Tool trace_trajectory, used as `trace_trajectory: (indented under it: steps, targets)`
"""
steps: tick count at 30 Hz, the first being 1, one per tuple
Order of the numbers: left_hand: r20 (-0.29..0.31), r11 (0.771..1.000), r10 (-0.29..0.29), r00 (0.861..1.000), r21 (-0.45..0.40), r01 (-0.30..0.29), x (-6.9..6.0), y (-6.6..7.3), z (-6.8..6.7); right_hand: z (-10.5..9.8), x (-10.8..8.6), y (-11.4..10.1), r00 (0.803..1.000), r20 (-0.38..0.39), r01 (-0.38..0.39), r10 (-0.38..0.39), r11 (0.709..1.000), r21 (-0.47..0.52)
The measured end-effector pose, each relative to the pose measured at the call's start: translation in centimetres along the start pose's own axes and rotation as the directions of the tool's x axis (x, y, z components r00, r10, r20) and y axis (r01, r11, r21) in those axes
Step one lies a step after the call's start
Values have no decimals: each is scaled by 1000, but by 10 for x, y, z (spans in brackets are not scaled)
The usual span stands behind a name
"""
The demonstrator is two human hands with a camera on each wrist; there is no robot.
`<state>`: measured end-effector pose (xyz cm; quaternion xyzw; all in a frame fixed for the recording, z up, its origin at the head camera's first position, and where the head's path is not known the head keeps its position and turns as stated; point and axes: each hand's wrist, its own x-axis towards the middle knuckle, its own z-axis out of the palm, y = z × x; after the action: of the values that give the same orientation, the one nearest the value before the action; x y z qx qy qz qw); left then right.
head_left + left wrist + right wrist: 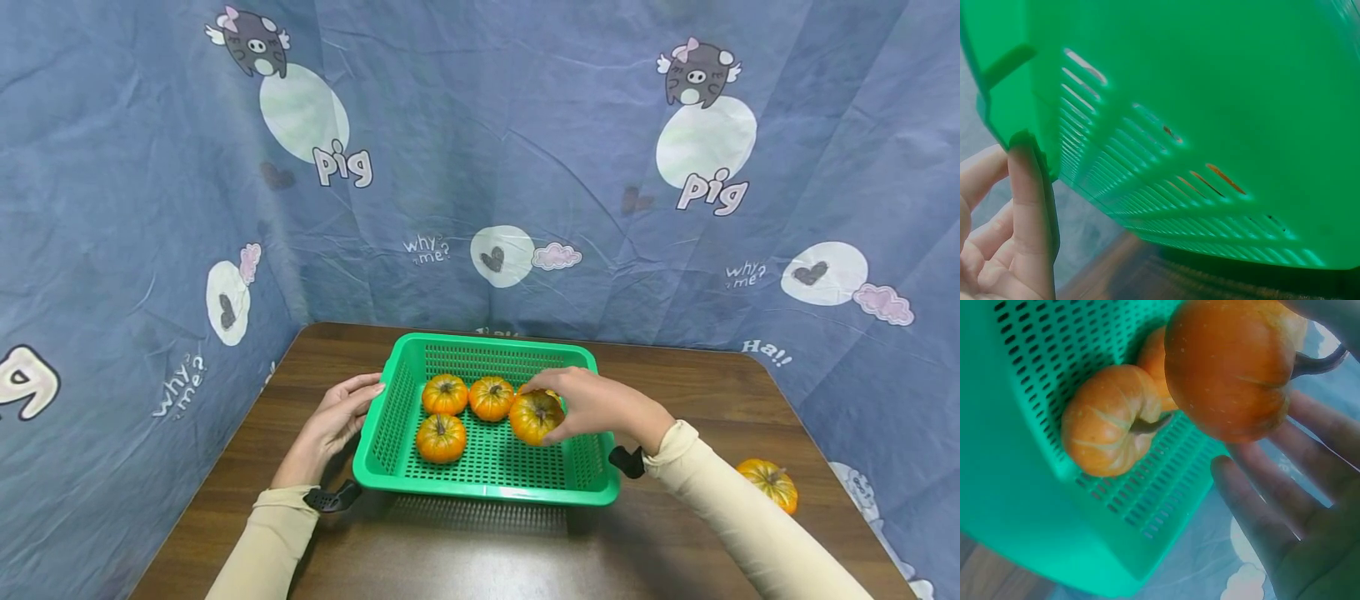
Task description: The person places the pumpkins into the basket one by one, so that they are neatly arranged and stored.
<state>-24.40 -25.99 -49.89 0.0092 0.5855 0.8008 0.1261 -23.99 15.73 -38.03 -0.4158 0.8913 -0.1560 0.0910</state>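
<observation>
A green slotted plastic basket [486,492] stands on the table with several small orange pumpkins in it. Two, a left one [445,394] and a middle one [491,398], lie along the back; a third pumpkin [441,438] sits in front at the left. My right hand [592,404] grips another pumpkin [536,418] by its sides over the basket's right half, partly hiding one behind it. In the right wrist view the held pumpkin [1232,369] shows a curved stem. At the basket's left rim, my left hand [337,417] holds the edge, fingers [1025,206] against the green plastic.
One more pumpkin [767,485] lies on the brown wooden table [675,533] to the right, beside my right sleeve. Blue printed cloth [495,167] hangs behind the table and along its left side.
</observation>
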Motion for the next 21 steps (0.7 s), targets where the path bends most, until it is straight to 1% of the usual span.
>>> trace_trajectory:
  steps: [7, 13, 21]
  targets:
    - [1, 1000, 2, 1000, -7, -2, 0, 0, 0, 5, 13, -6, 999, 49, 0, 1, 1000, -21]
    - [-1, 1000, 5, 1000, 8, -5, 0, 0, 0, 15, 24, -9, 997, 76, 7, -3, 998, -58]
    - [4, 1000, 6, 1000, 9, -6, -1, 0, -1, 28, 38, -17, 993, 115, 25, -14, 995, -94]
